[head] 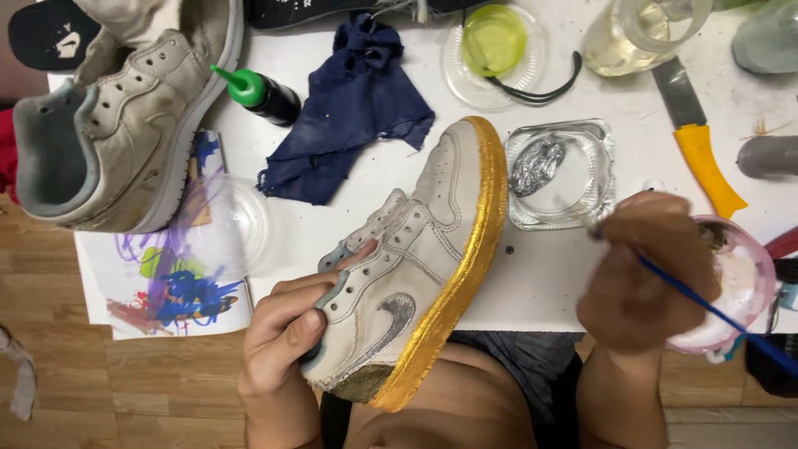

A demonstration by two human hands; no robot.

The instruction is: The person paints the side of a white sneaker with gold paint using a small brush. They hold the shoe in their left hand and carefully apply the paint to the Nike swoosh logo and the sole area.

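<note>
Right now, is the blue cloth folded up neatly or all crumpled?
Crumpled. The blue cloth lies bunched and wrinkled on the white table, with ragged edges spread unevenly, between the green-capped bottle and the gold-soled shoe.

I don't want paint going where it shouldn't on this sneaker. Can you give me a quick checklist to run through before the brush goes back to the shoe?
1. Left hand grips sneaker at the collar: ok.
2. Right hand holds blue brush: ok.
3. Brush tip loaded: cannot tell, blurred.
4. Pink-rimmed cup steady by the right hand: cannot tell.
5. Gold sole edge fully coated: ok on the visible side.
6. Blue rag within reach: ok.
</note>
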